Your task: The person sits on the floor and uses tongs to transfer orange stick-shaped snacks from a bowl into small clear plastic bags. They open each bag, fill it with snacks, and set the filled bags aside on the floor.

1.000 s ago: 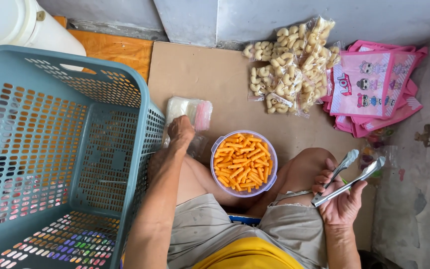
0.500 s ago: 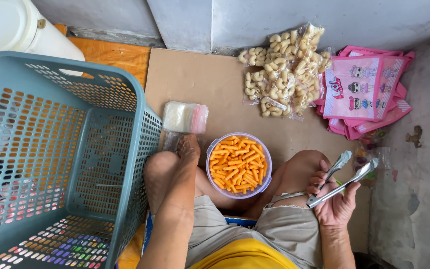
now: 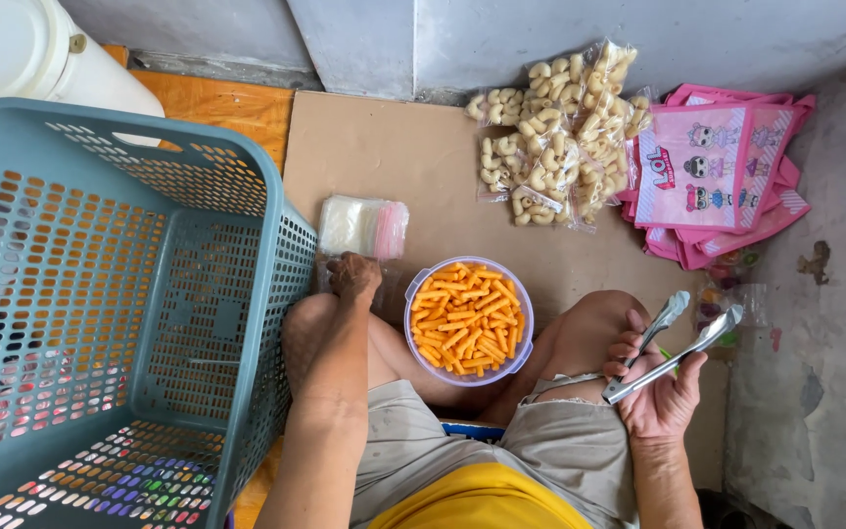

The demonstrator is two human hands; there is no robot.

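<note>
Sitting on a cardboard sheet on the floor, I look down at my bare knees and both hands. My right hand rests on my right knee, its grip closed around a pair of metal tongs whose two arms point up and to the right, spread apart. My left hand lies curled on my left knee, knuckles up; I cannot tell whether its grip holds anything. Just above that hand lies a flat stack of small clear bags with pink edges. Between my knees sits a round clear bowl heaped with orange stick snacks. A tall blue-grey plastic basket stands touching my left leg. Further out on the cardboard lie clear bags of pale curled snacks, and to their right a fanned pile of pink printed bags. A white plastic container stands behind the basket
</note>
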